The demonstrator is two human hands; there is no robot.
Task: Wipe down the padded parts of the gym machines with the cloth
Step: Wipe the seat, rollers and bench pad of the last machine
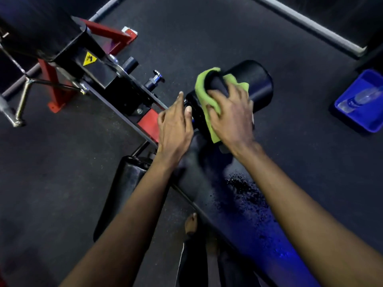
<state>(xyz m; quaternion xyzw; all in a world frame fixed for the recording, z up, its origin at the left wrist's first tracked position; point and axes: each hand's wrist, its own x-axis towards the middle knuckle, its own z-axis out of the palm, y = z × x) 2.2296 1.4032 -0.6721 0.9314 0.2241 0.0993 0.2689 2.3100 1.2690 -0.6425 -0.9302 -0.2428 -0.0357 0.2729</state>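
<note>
At centre frame, one green cloth [207, 94] lies wrapped over the near end of a black roller pad [259, 83], one of two rollers in view; the second roller pad [122, 187] lies lower left, on the opposite side of the machine frame [145, 123]. Two hands are shown. The right hand [232, 119] curls its fingers over the cloth and presses it against the roller. The left hand [174, 129] sits just beside it at the roller's inner end, fingers fairly straight and close together, thumb tip against the pad's edge. One long flat pad [238, 214] runs beneath the forearms, its surface speckled with droplets. One yellow warning sticker [89, 58] marks the black housing at upper left. One bare foot [191, 223] shows on the floor beside the flat pad. Container: a single blue tray [371, 123] stands on the floor at right, well apart from the hands, holding one clear bottle [360, 98] lying on its side.
</note>
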